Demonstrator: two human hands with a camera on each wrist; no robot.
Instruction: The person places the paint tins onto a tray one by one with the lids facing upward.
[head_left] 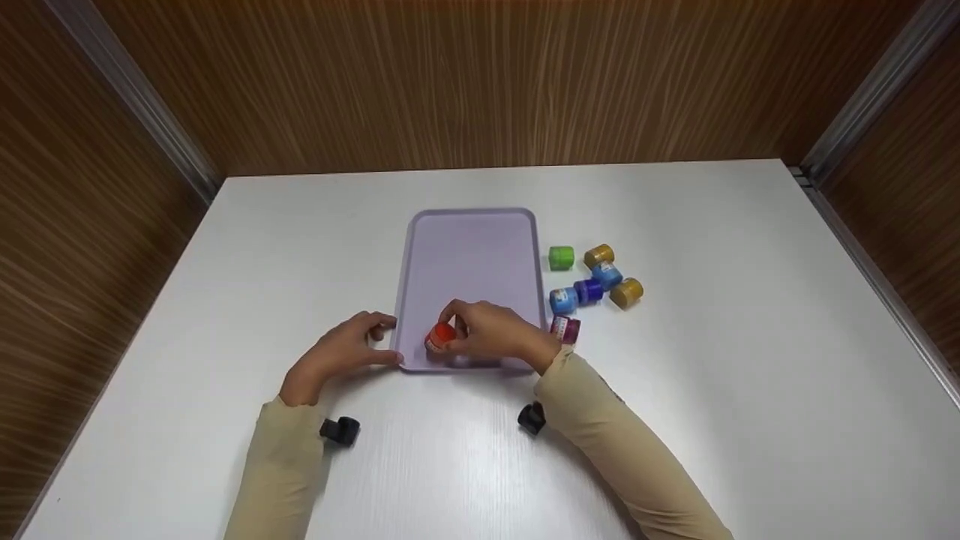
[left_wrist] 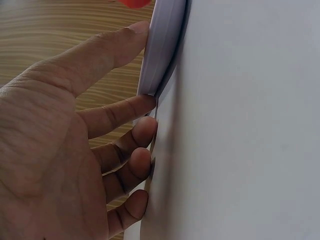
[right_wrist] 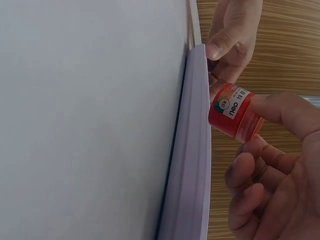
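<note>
My right hand [head_left: 491, 330] pinches a small red paint jar [right_wrist: 232, 111] between thumb and fingers. The jar has a white "deli" label and leans over the front left part of a lilac tray [head_left: 474, 255]. Whether its base touches the tray is unclear. At the tray's left front corner rests my left hand [head_left: 349, 350], its thumb and fingertips against the outer rim [left_wrist: 162, 45] and the fingers loosely bent. Just right of the tray, a magenta jar [head_left: 565, 329] lies partly behind my right wrist.
Right of the tray lie several more jars: a green jar [head_left: 561, 258], yellow jars [head_left: 627, 292], light blue jars [head_left: 563, 301] and a purple-blue jar [head_left: 589, 291]. The white table [head_left: 300, 240] ends at wood-grain panels [head_left: 487, 82]. Black wrist devices [head_left: 341, 431] sit by both sleeves.
</note>
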